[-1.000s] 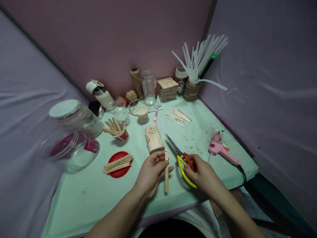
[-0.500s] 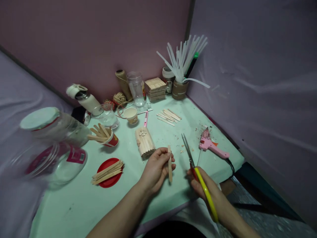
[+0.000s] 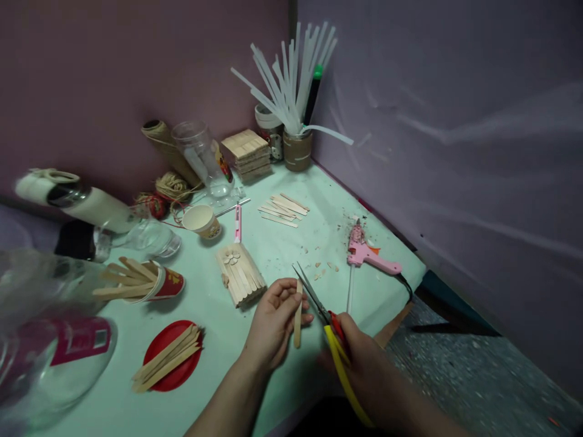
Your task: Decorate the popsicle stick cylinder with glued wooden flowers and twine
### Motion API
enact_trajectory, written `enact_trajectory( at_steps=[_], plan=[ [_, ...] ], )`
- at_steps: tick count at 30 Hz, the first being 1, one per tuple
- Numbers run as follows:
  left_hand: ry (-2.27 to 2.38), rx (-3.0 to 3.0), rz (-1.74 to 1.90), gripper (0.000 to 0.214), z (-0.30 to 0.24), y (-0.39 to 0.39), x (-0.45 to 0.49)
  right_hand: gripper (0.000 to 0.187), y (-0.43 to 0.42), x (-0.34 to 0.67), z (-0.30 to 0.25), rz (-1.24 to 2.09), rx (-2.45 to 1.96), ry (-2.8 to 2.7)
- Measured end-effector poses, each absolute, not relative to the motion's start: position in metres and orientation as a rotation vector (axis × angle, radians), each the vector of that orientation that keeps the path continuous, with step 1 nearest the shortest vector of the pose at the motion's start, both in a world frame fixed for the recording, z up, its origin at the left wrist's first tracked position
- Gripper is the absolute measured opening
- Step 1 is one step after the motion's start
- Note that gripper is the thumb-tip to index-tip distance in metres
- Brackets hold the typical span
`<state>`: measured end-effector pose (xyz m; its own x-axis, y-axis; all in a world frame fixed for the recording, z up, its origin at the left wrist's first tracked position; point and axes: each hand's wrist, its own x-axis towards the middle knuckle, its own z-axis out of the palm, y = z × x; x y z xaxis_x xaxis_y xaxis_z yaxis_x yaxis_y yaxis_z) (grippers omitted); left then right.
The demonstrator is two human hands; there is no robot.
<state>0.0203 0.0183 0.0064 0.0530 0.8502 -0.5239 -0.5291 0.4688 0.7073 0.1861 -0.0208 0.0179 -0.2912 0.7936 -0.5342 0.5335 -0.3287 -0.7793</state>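
Observation:
My left hand (image 3: 276, 318) pinches a flat wooden craft stick (image 3: 297, 321), held upright over the table's front. In my right hand (image 3: 361, 349) is a pair of scissors (image 3: 337, 346) with yellow and red handles. The slightly parted blades point up and left, their tips beside the stick's upper end; whether they touch it I cannot tell. Just beyond my left hand lies a small piece covered in craft sticks (image 3: 241, 276), with a flower shape of wood bits on top. Small wood scraps (image 3: 324, 270) lie past the scissors.
A pink glue gun (image 3: 367, 254) lies at the right, its cord over the table edge. To the left are a red lid (image 3: 189, 358) bearing sticks and a tipped paper cup (image 3: 170, 284) of sticks. Thin sticks (image 3: 285, 209), jars and a holder (image 3: 297, 152) of white glue sticks stand farther back.
The scissors have come left, and their tips are now close to the stick's top. My left hand still holds the stick. The camera view has turned right.

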Motion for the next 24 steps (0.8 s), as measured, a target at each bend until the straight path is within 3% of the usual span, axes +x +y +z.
enact_trajectory(
  at_steps=[24],
  plan=[
    [1.065, 0.294, 1.000, 0.033, -0.0007, 0.0188, 0.0157, 0.024, -0.0124, 0.1839, 0.0193, 1.735, -1.752, -1.742]
  ],
)
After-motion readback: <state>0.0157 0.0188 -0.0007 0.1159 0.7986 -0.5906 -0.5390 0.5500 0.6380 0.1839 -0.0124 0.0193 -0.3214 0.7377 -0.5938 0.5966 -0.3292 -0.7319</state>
